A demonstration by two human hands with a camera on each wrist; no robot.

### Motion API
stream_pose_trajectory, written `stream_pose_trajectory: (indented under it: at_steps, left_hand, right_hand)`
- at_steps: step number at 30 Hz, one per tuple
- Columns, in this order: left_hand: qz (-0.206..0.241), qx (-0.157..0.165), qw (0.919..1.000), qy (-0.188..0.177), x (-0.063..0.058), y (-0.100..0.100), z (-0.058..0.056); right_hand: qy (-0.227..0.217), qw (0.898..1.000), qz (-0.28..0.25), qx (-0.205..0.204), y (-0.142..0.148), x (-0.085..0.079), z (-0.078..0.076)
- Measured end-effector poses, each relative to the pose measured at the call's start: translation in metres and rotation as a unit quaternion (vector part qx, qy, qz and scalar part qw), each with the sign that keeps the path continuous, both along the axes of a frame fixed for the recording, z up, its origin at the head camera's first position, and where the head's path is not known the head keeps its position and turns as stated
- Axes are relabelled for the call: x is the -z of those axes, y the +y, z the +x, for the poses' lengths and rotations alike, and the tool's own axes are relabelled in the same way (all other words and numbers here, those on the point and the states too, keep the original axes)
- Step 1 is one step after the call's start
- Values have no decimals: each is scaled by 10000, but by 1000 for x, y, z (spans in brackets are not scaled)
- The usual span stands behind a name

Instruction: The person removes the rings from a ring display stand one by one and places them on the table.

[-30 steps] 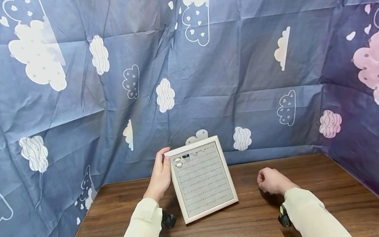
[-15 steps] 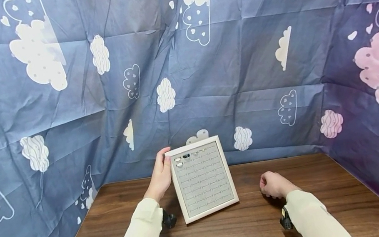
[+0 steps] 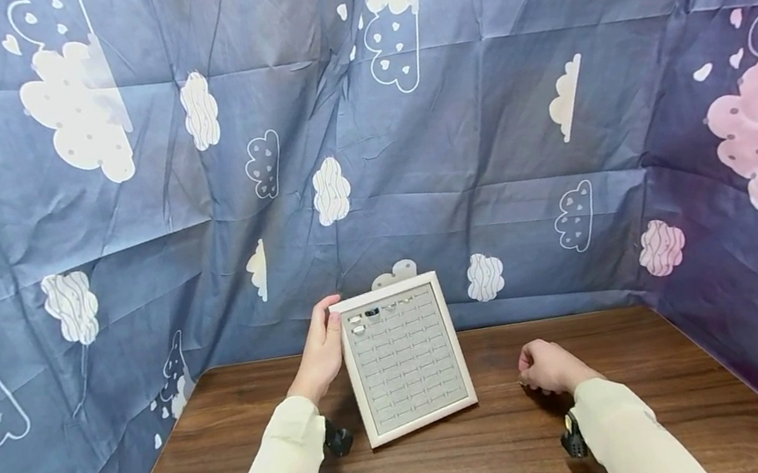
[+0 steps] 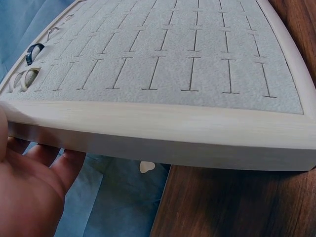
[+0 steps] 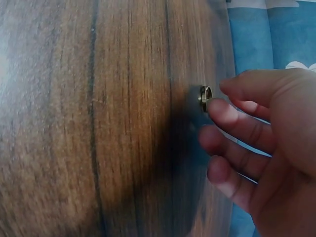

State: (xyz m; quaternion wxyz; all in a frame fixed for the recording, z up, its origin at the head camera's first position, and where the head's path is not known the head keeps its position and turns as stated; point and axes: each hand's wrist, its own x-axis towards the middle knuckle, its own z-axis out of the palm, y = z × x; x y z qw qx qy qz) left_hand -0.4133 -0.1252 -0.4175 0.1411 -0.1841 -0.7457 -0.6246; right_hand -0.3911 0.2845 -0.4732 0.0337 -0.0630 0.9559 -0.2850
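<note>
My left hand (image 3: pixel 320 357) grips the upper left corner of a white-framed ring display board (image 3: pixel 410 366), thumb on the front and fingers behind. The board leans back, its grey slotted pad facing me. Several rings sit in the top row, among them a dark ring (image 3: pixel 372 312); a silver ring (image 3: pixel 358 329) starts the second row. In the left wrist view, fingers (image 4: pixel 69 165) reach under the frame's edge. Right of the board, low over the table, my right hand (image 3: pixel 552 365) holds a gold ring (image 5: pixel 205 98) at its curled fingertips; the exact contact is partly hidden.
The brown wooden table (image 3: pixel 510 459) extends under both arms. Blue cloth (image 3: pixel 452 131) with cloud prints surrounds its back and sides. Black wrist cameras, such as the right one (image 3: pixel 572 436), hang below the cream sleeves.
My right hand has shifted slightly right and away from me, and the gold ring now shows at its fingertips. The left hand and the board have stayed put.
</note>
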Motion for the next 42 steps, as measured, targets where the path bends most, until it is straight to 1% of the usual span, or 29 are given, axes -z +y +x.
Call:
stream_pose_trajectory:
  at_steps: [7,13,17,20,23,28,31,37,42]
  left_hand:
    - [16,-9,10000,67,-1,0,0]
    - [50,9,10000,3,-2,-1,-1]
    - [27,24,10000,16,-3,-1,0]
    - [41,36,10000,34,-3,-1,0]
    - [55,32,10000,41,-3,-1,-1]
    - [40,15,10000,36,-3,-2,-2]
    - [9,1,10000,21,-3,-2,-1]
    - [-47,-23,10000,-30,-2,-1,0]
    - [5,-44,10000,-51,-1,-1,1]
  right_hand:
    - [162,9997,-127,-97,-7,-8,-4]
    - [420,9988,-119,-239,-19,-23,-5]
    - [520,9978,-272,-320,-30,-34,-6]
    - [734,9956,-391,-421,-40,-44,-9]
    - [978,9923,-574,-501,-51,-55,-10]
    - [1434,9838,-881,-618,-70,-70,-12]
    - [1657,9798,-879,-685,-82,-78,-11]
    - [1983,9738,-918,-624,-107,-90,-7]
    - [2376,9672,-719,-544,-127,-99,-5]
